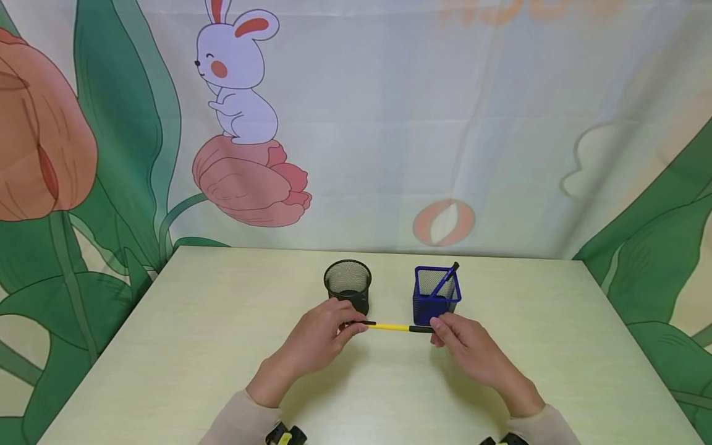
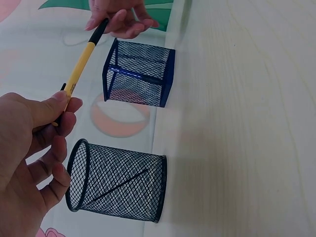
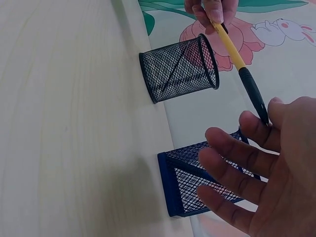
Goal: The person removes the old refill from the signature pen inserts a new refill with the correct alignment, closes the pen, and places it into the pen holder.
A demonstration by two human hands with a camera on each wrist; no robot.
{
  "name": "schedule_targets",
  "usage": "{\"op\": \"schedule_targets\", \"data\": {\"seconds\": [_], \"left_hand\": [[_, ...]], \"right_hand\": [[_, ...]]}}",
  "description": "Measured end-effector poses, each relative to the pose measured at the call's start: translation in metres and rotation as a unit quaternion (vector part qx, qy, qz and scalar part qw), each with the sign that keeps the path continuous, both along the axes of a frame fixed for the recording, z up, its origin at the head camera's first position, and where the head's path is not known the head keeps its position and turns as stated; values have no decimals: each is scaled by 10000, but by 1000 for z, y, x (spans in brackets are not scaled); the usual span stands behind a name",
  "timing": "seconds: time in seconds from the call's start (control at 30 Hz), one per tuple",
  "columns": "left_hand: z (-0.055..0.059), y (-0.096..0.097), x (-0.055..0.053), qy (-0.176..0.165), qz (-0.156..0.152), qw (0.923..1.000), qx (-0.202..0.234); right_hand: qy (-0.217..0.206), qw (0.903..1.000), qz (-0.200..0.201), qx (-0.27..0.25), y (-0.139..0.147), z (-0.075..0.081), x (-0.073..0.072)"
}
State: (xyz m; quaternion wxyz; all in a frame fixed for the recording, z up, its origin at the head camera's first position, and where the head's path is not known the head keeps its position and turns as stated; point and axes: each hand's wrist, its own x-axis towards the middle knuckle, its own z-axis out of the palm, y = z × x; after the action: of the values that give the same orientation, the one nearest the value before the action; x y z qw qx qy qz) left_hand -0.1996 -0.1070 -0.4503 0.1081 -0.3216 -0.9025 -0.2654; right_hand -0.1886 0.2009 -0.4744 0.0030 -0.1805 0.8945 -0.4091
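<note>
Looks prob. half done from here: the blue pen [image 1: 444,282] leans in the blue cup [image 1: 436,310], one end poking past the rim, while the yellow pen [image 1: 392,327] sits in neither cup, so I'd say its setting-down is what's left. It's held roughly level over the table [image 1: 222,371], on the near side of both cups, b/w the L hand [image 1: 317,334] and R hand [image 1: 473,349]. L thumb & fingers pinch the clip end; R thumb & forefinger pinch the dark tip end. Head view hides most of the R fingers, but the R wrist view shows the other three spread apart, no pen in them. L wrist view gives the L grip better, w/ the lower fingers loosely bent, plus some print on the barrel, too small to read. Both wrist views also show a dark slanting line on the black cup [image 1: 348,282]; seam or pen inside, can't tell, tho' the head view has nothing sticking up over that rim. Only the head view looks down into the cups; the wrist views get them side-on, thru the mesh.
</note>
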Motion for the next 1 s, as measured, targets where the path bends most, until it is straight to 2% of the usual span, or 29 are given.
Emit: {"op": "schedule_targets", "data": {"seconds": [0.5,1.0], "left_hand": [[0,0,0,-7,-4,10000,-1],[-1,-2,0,-19,30,10000,26]], "right_hand": [[176,9997,173,28,0,1,-1],[-35,9998,177,58,1,3,0]]}}
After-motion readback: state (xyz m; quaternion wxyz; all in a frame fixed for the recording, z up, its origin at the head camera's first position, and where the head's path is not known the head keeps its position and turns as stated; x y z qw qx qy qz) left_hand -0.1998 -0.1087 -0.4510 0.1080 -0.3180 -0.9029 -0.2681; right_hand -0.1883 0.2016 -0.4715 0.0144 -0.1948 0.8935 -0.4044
